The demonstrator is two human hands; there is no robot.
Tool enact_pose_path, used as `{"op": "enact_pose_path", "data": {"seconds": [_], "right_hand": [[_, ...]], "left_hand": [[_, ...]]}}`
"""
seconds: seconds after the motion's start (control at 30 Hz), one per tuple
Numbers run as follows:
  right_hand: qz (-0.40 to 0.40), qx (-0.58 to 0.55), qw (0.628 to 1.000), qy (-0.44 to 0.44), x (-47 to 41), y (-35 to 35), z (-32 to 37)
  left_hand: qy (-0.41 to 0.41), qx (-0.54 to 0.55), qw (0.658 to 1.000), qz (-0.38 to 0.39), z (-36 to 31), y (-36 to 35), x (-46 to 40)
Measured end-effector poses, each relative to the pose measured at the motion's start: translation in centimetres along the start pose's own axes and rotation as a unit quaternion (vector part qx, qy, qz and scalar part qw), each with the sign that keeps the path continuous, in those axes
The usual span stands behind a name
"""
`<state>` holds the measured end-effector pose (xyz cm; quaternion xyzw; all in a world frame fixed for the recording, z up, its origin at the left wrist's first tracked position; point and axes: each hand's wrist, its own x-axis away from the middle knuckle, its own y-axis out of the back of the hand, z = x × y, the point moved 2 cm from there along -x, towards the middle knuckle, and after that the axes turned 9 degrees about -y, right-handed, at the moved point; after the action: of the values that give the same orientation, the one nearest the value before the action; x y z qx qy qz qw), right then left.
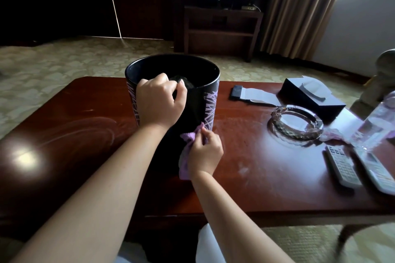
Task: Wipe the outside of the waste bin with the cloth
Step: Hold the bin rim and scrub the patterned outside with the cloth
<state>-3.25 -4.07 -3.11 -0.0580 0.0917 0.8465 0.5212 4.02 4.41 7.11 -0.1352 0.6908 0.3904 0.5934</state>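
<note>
A black waste bin with pale purple line patterns stands upright on the dark red wooden table, left of its middle. My left hand grips the near rim of the bin, fingers curled over the edge. My right hand holds a purple cloth bunched in its fingers and presses it against the lower near side of the bin, close to the tabletop. Part of the cloth hangs below my right hand.
To the right on the table are a glass ashtray, a black tissue box, two remote controls, a clear plastic bottle and a small dark item on paper. A TV stand is across the carpet.
</note>
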Motion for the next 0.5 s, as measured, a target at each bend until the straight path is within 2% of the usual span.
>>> {"op": "enact_pose_path", "data": {"seconds": [0.1, 0.17, 0.23, 0.37, 0.43, 0.5], "right_hand": [[0.076, 0.094, 0.989, -0.086, 0.6, 0.1, -4.0], [0.104, 0.128, 0.981, -0.105, 0.4, 0.2, -4.9], [0.094, 0.103, 0.987, -0.085, 0.5, 0.4, -3.7], [0.089, 0.006, 0.996, 0.025, 1.4, 0.1, 0.1], [0.093, 0.023, 0.994, 0.053, 1.9, -0.2, 0.0], [0.106, 0.076, 0.991, 0.043, 2.4, -0.5, -1.6]], "left_hand": [[-0.002, 0.004, 1.0, -0.004, 0.0, 0.0, 0.0], [-0.005, 0.005, 1.0, -0.009, 0.0, 0.0, 0.1], [-0.012, 0.007, 1.0, -0.017, -0.1, -0.1, 0.3], [-0.02, 0.011, 0.999, -0.028, -0.2, -0.1, 0.2], [-0.022, 0.009, 0.999, -0.03, -0.2, 0.0, 0.2], [-0.024, 0.008, 0.999, -0.032, -0.1, -0.1, 0.2]]}}
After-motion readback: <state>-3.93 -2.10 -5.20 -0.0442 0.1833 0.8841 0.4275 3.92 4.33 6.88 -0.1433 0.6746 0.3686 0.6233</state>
